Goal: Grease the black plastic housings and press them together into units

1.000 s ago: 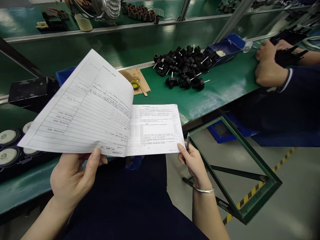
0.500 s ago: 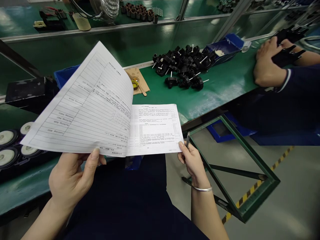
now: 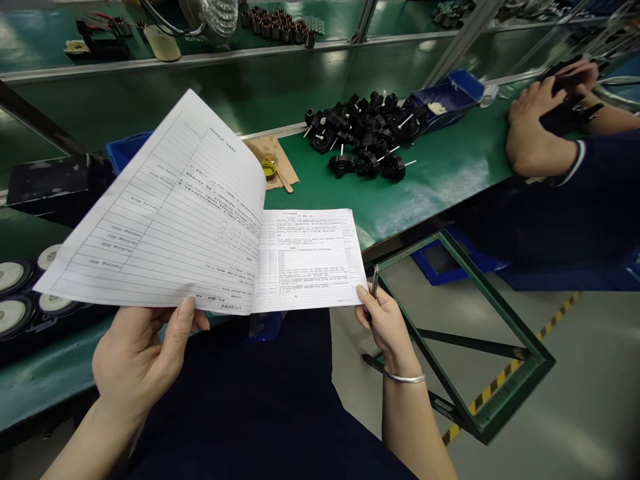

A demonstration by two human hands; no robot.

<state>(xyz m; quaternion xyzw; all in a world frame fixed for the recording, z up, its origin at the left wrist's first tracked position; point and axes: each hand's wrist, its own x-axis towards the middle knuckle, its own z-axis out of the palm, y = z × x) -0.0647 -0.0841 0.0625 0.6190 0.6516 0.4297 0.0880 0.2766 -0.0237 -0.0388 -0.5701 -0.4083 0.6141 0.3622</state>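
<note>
I hold the booklet (image 3: 257,263) open in mid-air, white and thin, with ruled tables and small dark print that I can't make out. Its left page (image 3: 165,220) is lifted and slanted, bowing towards the fold, one corner pointing up and away. The right page (image 3: 310,260) lies flatter and is packed with lines of text. I grip the pen (image 3: 375,281), dark and slim, its tip up, just beside that page's right edge.

- On my feed, one open booklet (image 3: 307,260)
- One pen (image 3: 375,281)
- One bracelet (image 3: 404,379)
- One wooden stick (image 3: 285,180)
- Four white-centred round parts (image 3: 11,313) in my view
- Black parts (image 3: 369,130), heaped too densely for me to count
</note>
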